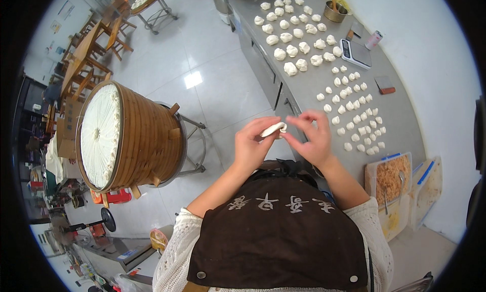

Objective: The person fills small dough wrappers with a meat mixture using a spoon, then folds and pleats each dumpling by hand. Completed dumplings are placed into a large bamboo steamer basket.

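Observation:
A folded white piece of dough [272,129] rests in my left hand [252,140], held between the thumb and curled fingers. Its right end is bent up into a small fold. My right hand [309,140] is beside that end, with thumb and index finger spread apart around it. The thumb tip is at the dough's edge; whether it presses there cannot be told. Both hands are in front of the brown apron [281,235], off the near edge of the steel counter [303,88]. Any filling inside the dough is hidden.
Small dough pieces [356,119] and larger dough lumps [298,33] cover the counter. A digital scale [358,53], a dough scraper [385,87] and a metal pot [335,11] stand along the wall. A tub of filling [391,178] is at right. Stacked bamboo steamers [148,140] stand left.

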Tool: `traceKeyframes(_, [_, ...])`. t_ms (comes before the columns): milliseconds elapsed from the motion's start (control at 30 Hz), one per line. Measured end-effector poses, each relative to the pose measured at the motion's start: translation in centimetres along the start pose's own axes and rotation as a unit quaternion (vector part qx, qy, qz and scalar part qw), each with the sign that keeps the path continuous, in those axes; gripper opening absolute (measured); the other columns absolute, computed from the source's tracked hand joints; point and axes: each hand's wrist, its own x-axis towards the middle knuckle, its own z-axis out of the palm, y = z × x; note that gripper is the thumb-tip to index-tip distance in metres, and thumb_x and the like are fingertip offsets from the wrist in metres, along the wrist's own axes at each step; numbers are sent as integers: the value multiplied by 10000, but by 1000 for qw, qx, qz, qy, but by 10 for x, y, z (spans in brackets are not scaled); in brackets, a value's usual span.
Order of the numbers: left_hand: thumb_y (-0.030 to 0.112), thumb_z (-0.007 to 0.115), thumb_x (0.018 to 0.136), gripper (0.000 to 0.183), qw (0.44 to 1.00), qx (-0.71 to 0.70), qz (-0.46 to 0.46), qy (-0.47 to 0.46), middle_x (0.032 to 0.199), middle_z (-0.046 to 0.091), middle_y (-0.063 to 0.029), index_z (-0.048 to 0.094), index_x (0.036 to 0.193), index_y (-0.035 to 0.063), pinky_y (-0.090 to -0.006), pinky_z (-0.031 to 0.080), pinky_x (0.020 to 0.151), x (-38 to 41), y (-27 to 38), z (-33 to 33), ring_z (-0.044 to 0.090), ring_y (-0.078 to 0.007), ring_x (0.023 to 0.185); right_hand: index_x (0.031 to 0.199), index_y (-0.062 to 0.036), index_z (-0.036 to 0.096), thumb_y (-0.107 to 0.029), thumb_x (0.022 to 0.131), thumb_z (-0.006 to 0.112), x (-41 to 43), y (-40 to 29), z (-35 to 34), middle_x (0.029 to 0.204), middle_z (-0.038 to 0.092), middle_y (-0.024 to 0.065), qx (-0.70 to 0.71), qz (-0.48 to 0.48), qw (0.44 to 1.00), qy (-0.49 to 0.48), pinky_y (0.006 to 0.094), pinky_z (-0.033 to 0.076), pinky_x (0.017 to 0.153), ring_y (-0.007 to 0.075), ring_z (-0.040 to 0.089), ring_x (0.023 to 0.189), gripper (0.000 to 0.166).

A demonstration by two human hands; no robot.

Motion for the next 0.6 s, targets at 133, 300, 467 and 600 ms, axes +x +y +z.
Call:
traceKeyframes(133, [-21,645,821,269,998,29,53,-13,1109,639,-117,671,1084,31,-286,561,779,-1,-1,-4,632,-187,1006,901,-86,727,-81,646,803,-3,12,-1,894,536,26,112,167,976,-80,280,445,699,158,521,816,266])
traceKeyframes(300, [-79,600,828,261,999,-9,-36,0,1111,648,-130,636,1084,-45,-270,520,796,-4,4,2,628,-160,932,812,-79,723,-66,615,777,-6,5,-7,832,552,18,98,164,977,-99,293,450,696,180,538,824,205])
traceKeyframes(467, [-64,587,844,243,997,-50,-64,13,1097,651,-140,614,1085,-66,-257,545,741,-1,5,6,638,-141,873,737,-69,672,-41,586,748,-7,-11,-15,829,559,24,-7,-41,999,-32,332,446,694,228,543,833,172])
traceKeyframes(600, [-61,583,849,238,995,-21,-92,-28,1089,651,-135,614,1084,-69,-272,549,753,-2,10,10,635,-141,889,785,-97,681,-18,569,763,-12,-8,-20,839,545,25,-43,-129,990,-21,324,450,691,232,538,842,243])
